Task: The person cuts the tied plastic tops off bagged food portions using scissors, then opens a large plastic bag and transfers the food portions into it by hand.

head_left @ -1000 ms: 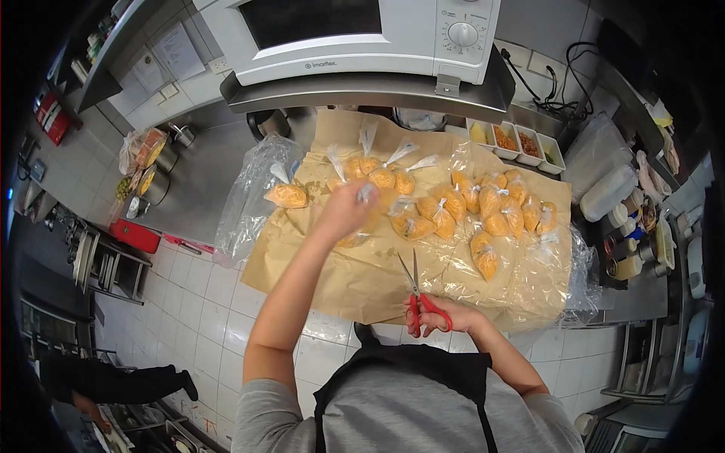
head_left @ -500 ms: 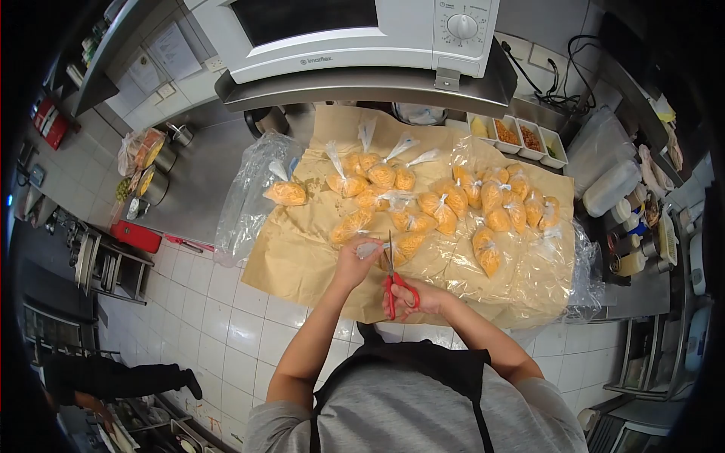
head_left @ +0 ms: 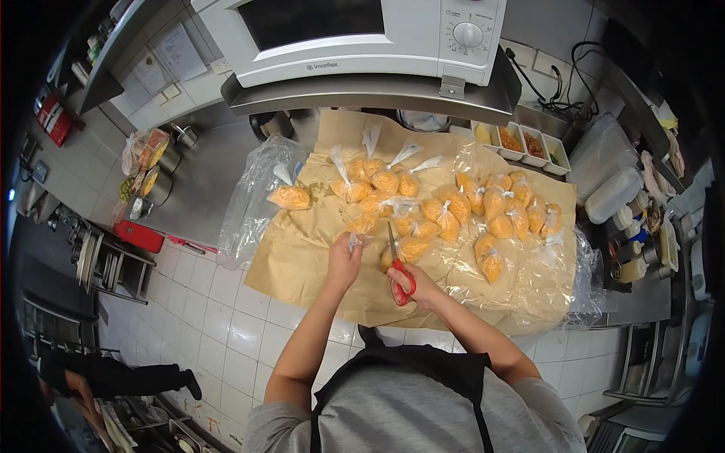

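My right hand (head_left: 424, 289) is wrapped round the red handles of a pair of scissors (head_left: 402, 284). Their blades point away from me and look nearly closed. In my left hand (head_left: 345, 261), the fingers pinch a small bit of clear plastic (head_left: 356, 240). Whether that bit joins a bag cannot be made out. Just beyond the left fingers lies a bag of orange shredded food (head_left: 362, 223). Another filled bag (head_left: 413, 248) rests beside the scissor blades, partly behind them. Several more knotted bags (head_left: 442, 214) lie on the brown paper (head_left: 302, 257), some with long plastic tails.
A microwave (head_left: 340, 53) stands on a shelf over the back of the counter. White food containers (head_left: 534, 147) sit at the back right. Crumpled clear plastic (head_left: 253, 189) lies left of the paper. Another person (head_left: 113, 381) is at the lower left.
My left hand has moved left and slightly down, away from the blades, with the plastic bit. My right hand has shifted slightly, and the scissors now tilt left. The bags stay put.
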`<state>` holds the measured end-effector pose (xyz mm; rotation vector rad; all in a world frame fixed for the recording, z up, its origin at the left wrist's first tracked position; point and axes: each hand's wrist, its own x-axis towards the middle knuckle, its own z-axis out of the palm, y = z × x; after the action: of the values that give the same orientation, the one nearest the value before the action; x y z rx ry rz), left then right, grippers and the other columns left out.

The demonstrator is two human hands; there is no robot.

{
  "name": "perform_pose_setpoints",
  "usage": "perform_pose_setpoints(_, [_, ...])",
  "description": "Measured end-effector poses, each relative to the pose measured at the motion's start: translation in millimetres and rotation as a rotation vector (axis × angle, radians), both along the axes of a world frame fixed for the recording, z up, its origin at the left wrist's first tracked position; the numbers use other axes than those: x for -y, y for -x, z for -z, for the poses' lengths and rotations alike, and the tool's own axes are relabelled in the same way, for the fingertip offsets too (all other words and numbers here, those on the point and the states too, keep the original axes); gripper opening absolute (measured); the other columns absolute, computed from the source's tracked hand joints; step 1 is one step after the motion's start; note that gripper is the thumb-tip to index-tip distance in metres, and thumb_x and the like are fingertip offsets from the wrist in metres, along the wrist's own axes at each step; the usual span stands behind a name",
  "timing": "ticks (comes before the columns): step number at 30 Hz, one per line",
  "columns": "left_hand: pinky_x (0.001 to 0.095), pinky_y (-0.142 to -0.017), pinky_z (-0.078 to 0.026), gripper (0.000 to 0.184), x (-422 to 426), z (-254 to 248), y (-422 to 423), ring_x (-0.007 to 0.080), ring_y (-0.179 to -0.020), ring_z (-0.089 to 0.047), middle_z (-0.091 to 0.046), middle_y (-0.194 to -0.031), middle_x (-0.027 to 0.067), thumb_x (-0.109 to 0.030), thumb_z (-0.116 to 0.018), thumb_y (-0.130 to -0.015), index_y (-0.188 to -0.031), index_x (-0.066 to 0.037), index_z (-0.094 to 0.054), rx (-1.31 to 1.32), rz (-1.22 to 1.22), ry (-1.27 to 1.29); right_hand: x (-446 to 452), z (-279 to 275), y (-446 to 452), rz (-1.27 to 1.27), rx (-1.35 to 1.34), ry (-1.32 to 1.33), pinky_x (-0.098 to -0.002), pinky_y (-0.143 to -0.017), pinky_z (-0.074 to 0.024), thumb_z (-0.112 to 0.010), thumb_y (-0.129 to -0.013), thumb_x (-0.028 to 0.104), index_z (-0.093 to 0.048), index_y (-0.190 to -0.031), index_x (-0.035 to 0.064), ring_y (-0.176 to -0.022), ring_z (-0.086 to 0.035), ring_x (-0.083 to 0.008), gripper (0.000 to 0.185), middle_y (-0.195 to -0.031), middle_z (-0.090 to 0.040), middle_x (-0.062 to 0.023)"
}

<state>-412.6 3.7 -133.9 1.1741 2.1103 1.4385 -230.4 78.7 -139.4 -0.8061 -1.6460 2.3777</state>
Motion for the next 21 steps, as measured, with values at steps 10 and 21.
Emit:
perform_pose_setpoints(10, [0.0399,-0.080,-0.046,0.030,-78.9,-38.0,26.2,0.0352,-0.096,-0.056,-0.059,-0.099,0.0191,-0.001,-0.057,-0.077,-0.107,-0.002,-0.054,-0.485,0.274,-0.102,-13.3,-12.9,-28.7,-0.147,-0.025,0.115,-0.0238,-0.044,-0.0383,-0.050,-0.090,0.042,-0.048,-0.099,0.0038,-0.048,-0.050,-0.0129,0.039,-0.058,-0.051,-0.0039])
perform_pose_setpoints(21, [0.0418,-0.068,-0.048,0.027,-145.5,-35.1,46.3,0.0341,-0.078,-0.061,-0.062,-0.080,0.0210,-0.028,-0.059,-0.081,-0.090,-0.002,-0.061,-0.484,0.312,0.208,25.7,-7.9,-38.8,-0.639,0.245,-0.309,-0.0264,-0.044,-0.0452,-0.057,-0.083,0.049,-0.052,-0.082,0.0054,-0.055,-0.060,-0.0138,0.044,-0.061,-0.058,-0.0050])
